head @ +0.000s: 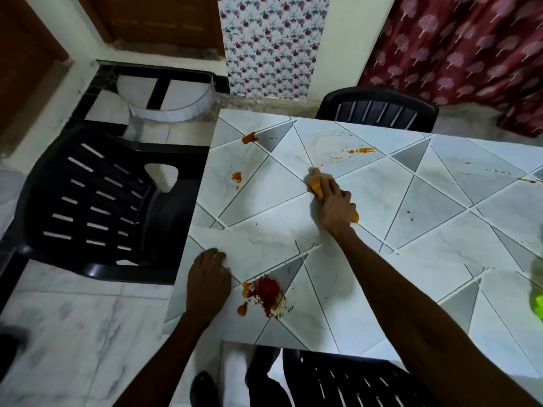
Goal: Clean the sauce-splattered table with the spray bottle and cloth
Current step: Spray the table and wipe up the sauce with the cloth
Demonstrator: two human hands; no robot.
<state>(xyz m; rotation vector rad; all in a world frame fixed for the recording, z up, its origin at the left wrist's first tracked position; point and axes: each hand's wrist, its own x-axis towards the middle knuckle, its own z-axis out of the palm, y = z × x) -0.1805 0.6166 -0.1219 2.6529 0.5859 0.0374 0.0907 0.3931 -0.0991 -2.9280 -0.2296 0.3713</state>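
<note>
Wiping is the step in hand, and I judge the job well short of done. My right hand [338, 205] is pressed down on the orange cloth [318, 185], fingers curled over it and gripping it against the worktop [440, 218]. My left hand [210, 277] lies flat and open near the worktop's edge, holding nothing, bracing me as I lean.

Beyond my right hand, orange smears [363, 150] sit to the right and a thick blob [249, 138] to the left; another blob [236, 176] lies left of the cloth. The biggest mess, a dark red heap [267, 292] with orange dabs, lies just beside my left hand.

To do this well, I should keep the cloth bunched and pull each spot inward in one stroke, not scrub it wider. Folding to a clean face before the big heap would help.

A bright green thing [537, 302] shows at the far right edge; whether it is the spray bottle I cannot tell.
</note>
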